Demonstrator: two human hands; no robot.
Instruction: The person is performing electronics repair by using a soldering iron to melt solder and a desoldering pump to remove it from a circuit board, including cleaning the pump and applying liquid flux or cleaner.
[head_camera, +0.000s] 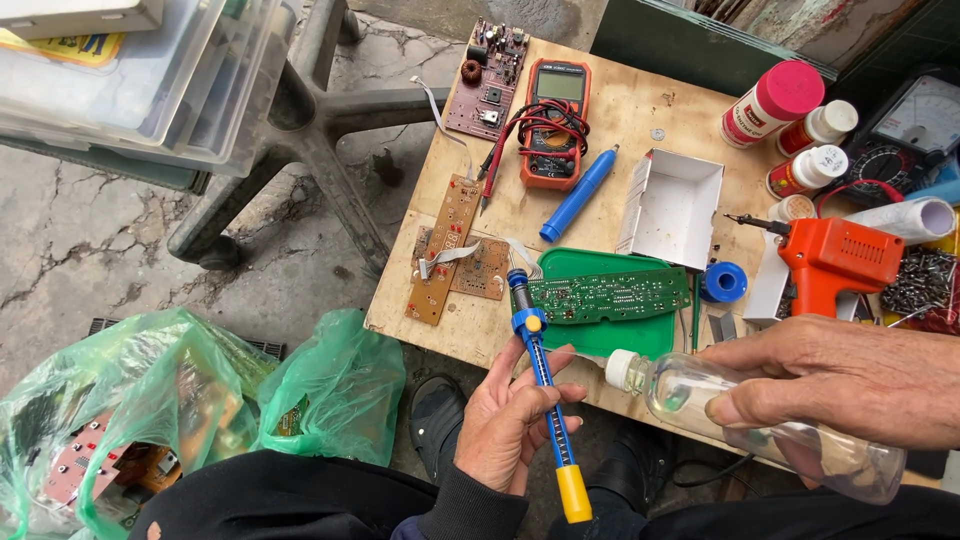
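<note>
While the left hand (515, 415) wraps its fingers around the blue and yellow desoldering pump (545, 400), it holds the tool upright-tilted with its dark tip resting at the left end of the green circuit board (610, 295), a grip that appears meant to steady the nozzle over the board. The right hand (850, 380) is closed over a clear plastic bottle (760, 420), tipped sideways so its white cap points toward the pump, just below the board's green tray (600, 340). Both tools hover at the near edge of the small wooden table (620, 120). Farther back lie an orange multimeter (553, 120), a blue pen-shaped tool (578, 195), brown boards (445, 250), and an orange soldering gun (835, 260), parked within easy reach.
</note>
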